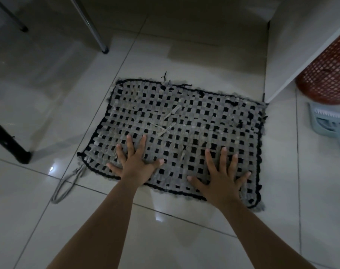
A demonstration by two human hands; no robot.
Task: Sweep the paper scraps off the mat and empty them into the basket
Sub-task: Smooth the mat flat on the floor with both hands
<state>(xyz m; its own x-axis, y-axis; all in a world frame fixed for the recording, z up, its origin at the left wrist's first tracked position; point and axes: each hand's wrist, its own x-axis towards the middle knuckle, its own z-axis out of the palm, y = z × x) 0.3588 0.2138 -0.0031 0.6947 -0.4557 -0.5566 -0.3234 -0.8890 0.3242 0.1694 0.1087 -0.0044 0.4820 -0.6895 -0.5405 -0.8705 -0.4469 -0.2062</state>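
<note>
**Paper scraps on the woven mat, both hands flat on its near edge**

Paper scraps (168, 121), thin pale slivers, lie on the mat (204, 121) just beyond the fingertips of the left hand (135, 166), with one more sliver between the two hands. The mat is a grey and black checked weave with a black border, lying flat on the floor (48, 220); a grey cord loop (65, 188) trails off its corner to the left of the left hand.

Both hands are released, holding nothing. The left hand presses palm-down with fingers spread on the mat's near left part. The right hand (220, 175) lies the same way on the near right part, fingers fanned, its wrist over the mat's front border. Both forearms are bare.

The basket (328, 74), red plastic mesh, stands well beyond and to the right of the right hand, partly behind a white panel (293, 55) whose corner meets the mat's far right corner. Just below the basket, a pale blue plastic item (332, 127) rests on the floor; what it is cannot be told.

The floor is glossy, pale, large tiles with thin grout lines, catching small light reflections. The room is dim. Beyond the left hand, slim metal legs (95, 28) stand on the tiles, and a black leg (9, 144) stands far to its left.
</note>
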